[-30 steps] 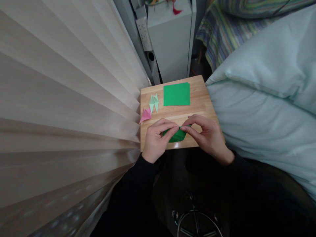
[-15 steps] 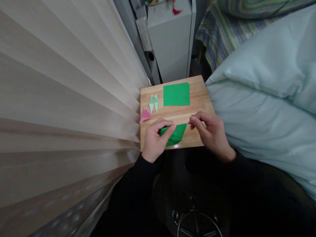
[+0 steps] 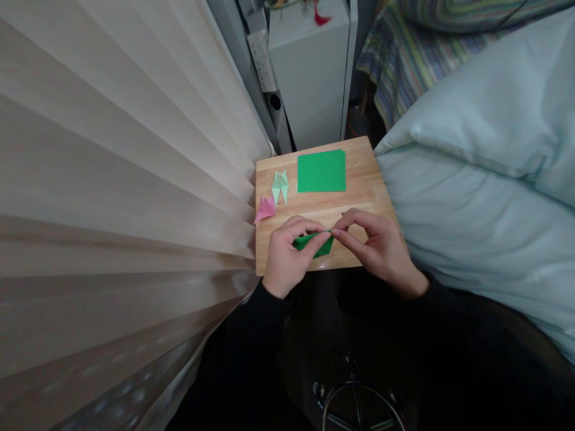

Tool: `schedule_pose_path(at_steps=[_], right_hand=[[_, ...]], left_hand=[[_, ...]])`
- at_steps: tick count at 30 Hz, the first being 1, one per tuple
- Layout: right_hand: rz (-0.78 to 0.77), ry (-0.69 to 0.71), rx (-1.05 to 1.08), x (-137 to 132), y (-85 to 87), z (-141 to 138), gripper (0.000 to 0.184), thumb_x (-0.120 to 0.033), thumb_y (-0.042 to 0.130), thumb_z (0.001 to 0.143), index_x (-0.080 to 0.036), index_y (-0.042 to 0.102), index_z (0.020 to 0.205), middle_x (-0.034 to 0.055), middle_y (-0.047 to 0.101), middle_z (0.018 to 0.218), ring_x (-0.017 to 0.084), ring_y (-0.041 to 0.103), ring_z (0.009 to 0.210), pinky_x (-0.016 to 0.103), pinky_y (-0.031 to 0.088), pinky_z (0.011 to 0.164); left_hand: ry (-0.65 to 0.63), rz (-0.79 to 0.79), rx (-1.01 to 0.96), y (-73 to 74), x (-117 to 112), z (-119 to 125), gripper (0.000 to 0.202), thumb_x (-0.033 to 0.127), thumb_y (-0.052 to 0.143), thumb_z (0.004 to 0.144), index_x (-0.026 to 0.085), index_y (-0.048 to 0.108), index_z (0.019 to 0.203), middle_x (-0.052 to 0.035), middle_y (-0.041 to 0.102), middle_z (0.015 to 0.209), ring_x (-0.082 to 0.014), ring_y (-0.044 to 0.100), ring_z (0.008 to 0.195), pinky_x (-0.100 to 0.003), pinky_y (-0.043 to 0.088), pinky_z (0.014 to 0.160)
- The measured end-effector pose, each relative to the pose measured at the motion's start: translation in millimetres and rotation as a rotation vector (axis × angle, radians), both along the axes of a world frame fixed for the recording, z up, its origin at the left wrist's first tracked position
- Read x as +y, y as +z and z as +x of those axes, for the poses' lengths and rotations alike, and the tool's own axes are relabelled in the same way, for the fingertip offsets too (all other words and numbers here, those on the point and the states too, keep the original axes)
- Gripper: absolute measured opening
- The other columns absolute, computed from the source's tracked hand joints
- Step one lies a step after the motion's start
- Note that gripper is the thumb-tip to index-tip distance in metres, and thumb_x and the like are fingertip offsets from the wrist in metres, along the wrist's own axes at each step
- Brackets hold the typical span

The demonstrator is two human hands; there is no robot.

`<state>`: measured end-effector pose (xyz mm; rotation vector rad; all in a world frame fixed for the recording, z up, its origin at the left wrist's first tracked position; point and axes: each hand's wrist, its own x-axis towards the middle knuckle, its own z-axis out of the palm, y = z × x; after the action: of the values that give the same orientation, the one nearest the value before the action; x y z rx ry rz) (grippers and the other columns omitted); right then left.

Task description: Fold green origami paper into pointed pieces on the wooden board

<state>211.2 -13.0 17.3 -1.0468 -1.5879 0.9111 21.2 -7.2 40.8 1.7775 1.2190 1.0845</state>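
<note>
A folded green sheet of origami paper (image 3: 322, 248) is held over the near edge of the small wooden table (image 3: 359, 161). My left hand (image 3: 291, 248) is closed on it, thumb and index finger pinching its upper edge. From the other side, my right hand (image 3: 375, 242) pinches the paper's upper right corner, its fingertips close against those of the left. The fingers hide part of the folds. Farther back lies a stack of green paper (image 3: 321, 172). A pale green folded paper piece (image 3: 280, 187) and a pink folded paper piece (image 3: 265, 208) rest at the table's left side.
A pleated cream curtain (image 3: 135, 179) hangs along the table's left edge. Pale blue bedding (image 3: 471, 179) borders the right side. Behind the table stands a white cabinet (image 3: 309, 84). A chair base (image 3: 359, 407) shows on the dark floor below.
My right hand has moved left and taken hold of the green paper's corner. Less of the paper shows now, and the left hand has shifted slightly right.
</note>
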Motion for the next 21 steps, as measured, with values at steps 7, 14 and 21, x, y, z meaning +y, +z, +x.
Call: schedule_pose_path(at_steps=[7, 14, 21], right_hand=[[-0.049, 0.03, 0.087, -1.5, -2.5, -1.7, 0.02, -0.041, 0.075, 0.094, -0.026, 0.07, 0.083, 0.0002, 0.071, 0.08, 0.02, 0.064, 0.079, 0.039, 0.054, 0.081], [0.007, 0.035, 0.022, -2.3, -0.4, -1.9, 0.021, -0.038, 0.071, 0.097, -0.024, 0.066, 0.082, -0.0003, 0.069, 0.079, 0.018, 0.063, 0.077, 0.036, 0.05, 0.076], [0.042, 0.042, 0.029, -0.4, 1.2, -2.5, 0.018, -0.035, 0.073, 0.095, -0.022, 0.066, 0.084, -0.0007, 0.066, 0.077, 0.017, 0.061, 0.075, 0.034, 0.046, 0.074]], left_hand=[[-0.024, -0.017, -0.045, 1.1, -0.8, 0.4, 0.01, 0.024, 0.076, 0.09, 0.021, 0.076, 0.08, -0.0029, 0.074, 0.081, -0.0165, 0.068, 0.077, -0.031, 0.056, 0.076], [-0.045, 0.006, -0.06, 0.3, -0.1, 0.5, 0.01, 0.019, 0.075, 0.089, 0.02, 0.075, 0.079, -0.0013, 0.072, 0.079, -0.0148, 0.066, 0.077, -0.029, 0.052, 0.074], [-0.033, -0.011, -0.066, -0.3, -0.2, 0.1, 0.008, 0.018, 0.076, 0.088, 0.02, 0.075, 0.081, -0.0008, 0.073, 0.08, -0.0146, 0.065, 0.077, -0.028, 0.048, 0.072]])
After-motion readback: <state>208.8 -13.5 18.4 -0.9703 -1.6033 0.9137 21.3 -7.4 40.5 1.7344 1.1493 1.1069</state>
